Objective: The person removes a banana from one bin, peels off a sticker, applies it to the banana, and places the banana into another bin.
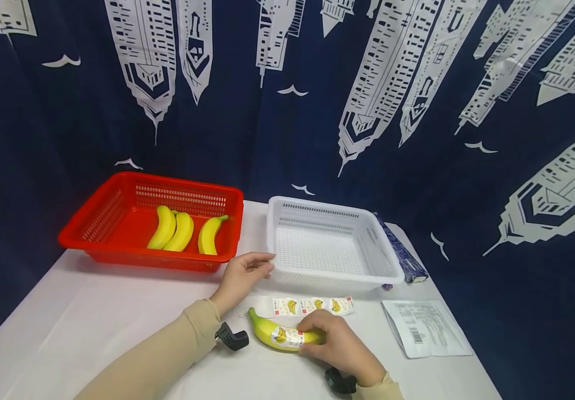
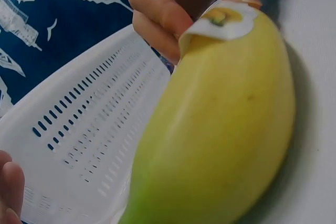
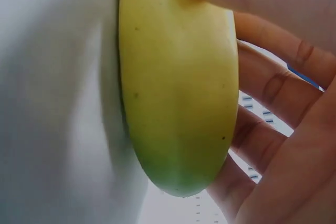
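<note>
A yellow banana point(image 1: 263, 329) with a green stem end lies on the white table. My right hand point(image 1: 336, 340) holds it near its right end, thumb on the near side and fingers on the far side. A banana-printed sticker point(image 1: 287, 336) is on its side; in the left wrist view one edge of the sticker point(image 2: 231, 20) stands away from the peel. My left hand point(image 1: 245, 276) is at the front left corner of the white basket point(image 1: 334, 276), fingers loosely extended. Whether it touches the basket I cannot tell. Behind the banana lies a strip of stickers point(image 1: 312, 306).
A red basket point(image 1: 142, 256) with several bananas point(image 1: 179, 232) stands at the back left. To the right lie a white packet point(image 1: 427, 329) and a dark blue package point(image 1: 401, 253) beside the white basket. A navy curtain point(image 1: 247, 139) hangs behind the table.
</note>
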Available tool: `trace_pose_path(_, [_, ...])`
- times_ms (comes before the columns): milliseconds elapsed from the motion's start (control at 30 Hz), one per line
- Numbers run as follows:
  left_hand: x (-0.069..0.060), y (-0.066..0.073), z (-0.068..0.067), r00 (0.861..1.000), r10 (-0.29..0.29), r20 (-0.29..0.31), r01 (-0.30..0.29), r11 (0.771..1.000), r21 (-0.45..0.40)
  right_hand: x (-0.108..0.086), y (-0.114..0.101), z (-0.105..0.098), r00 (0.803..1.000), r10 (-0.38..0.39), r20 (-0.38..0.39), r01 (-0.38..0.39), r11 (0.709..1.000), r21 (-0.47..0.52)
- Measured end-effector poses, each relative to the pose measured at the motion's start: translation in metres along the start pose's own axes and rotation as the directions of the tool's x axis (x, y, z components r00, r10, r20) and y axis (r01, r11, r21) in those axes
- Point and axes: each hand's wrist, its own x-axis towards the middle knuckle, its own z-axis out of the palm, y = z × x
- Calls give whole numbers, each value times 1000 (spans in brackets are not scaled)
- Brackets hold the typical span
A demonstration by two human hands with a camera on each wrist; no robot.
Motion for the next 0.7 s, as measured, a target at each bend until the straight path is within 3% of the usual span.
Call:
trace_pose_path(133, [0, 1, 0, 1000, -7, 10, 8, 1000, -10, -3, 3, -6, 1000, 4, -27, -5, 1000, -20])
trace_pose_path(433, [1, 1, 0, 1000, -5, 18, 5, 1000, -21, -4, 9, -27, 994, -87, -65, 87, 996, 9])
trace_pose_path(600, [-1, 2, 0, 1000, -10, 25, 10, 1000, -11, 1, 9, -55, 983, -151, -108, 156, 987, 44])
trace_pose_path(700, [-1, 2, -1, 1000, -11, 23, 11, 1000, -2, 11, 4, -79, 986, -105, -131, 114, 991, 65])
